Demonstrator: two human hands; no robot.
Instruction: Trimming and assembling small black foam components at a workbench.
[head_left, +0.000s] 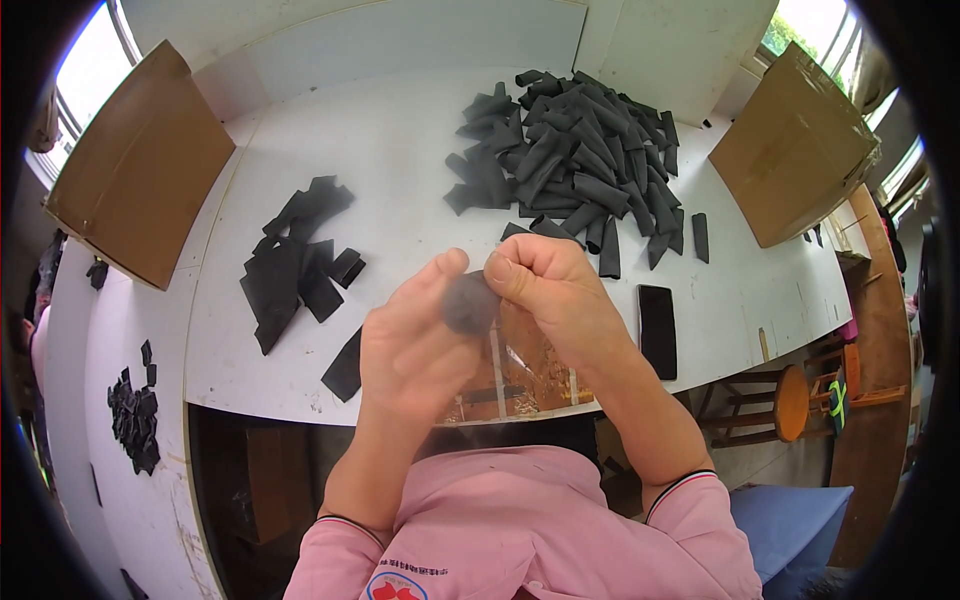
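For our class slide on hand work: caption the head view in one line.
Both hands, left hand and right hand, pinch one dark piece above a white table.

This looks like a small workshop for piecework. A large white table carries a big heap of black rolled pieces and a flat stack of black cut pieces, with open cardboard boxes at both ends and a wooden stool beside it.

White bench: heap of black sleeves, flat black pieces, black slab, two cardboard boxes.
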